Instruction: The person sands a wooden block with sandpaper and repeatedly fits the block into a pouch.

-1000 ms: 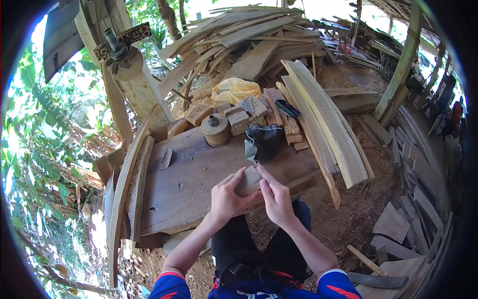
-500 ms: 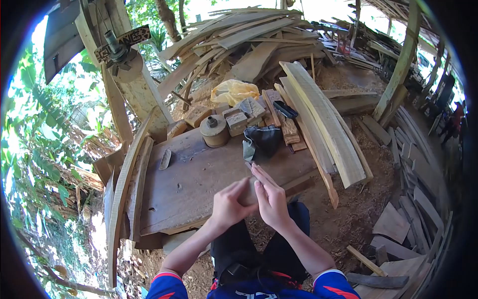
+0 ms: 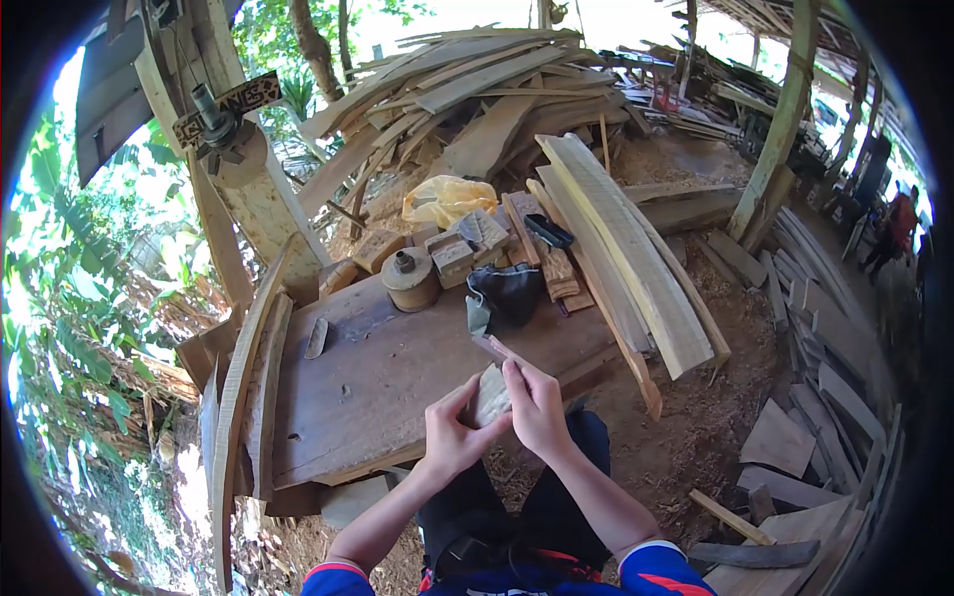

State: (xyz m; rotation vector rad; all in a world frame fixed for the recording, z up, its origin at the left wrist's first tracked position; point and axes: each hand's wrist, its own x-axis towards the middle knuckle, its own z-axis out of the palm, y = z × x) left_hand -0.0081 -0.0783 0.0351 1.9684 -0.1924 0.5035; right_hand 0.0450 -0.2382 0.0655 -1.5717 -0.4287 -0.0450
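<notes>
While L grip (image 3: 455,429) clasps block (image 3: 489,394) btwn thumb & fingers, R grip (image 3: 535,407) holds thin tool (image 3: 483,342).

Glaring daylight bleaches the foliage (image 3: 78,233) at left; the fisheye edges curve into black.

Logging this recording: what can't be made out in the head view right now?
All in the head view:
Pale block: its lower part is hidden by the left hand and right hand.
Right palm: turned away, so anything held there is unclear.
Sign: full wording blocked by the metal piece.
Distant person: too small and dim for detail.
Blue shirt: cut off by the bottom edge.
</notes>
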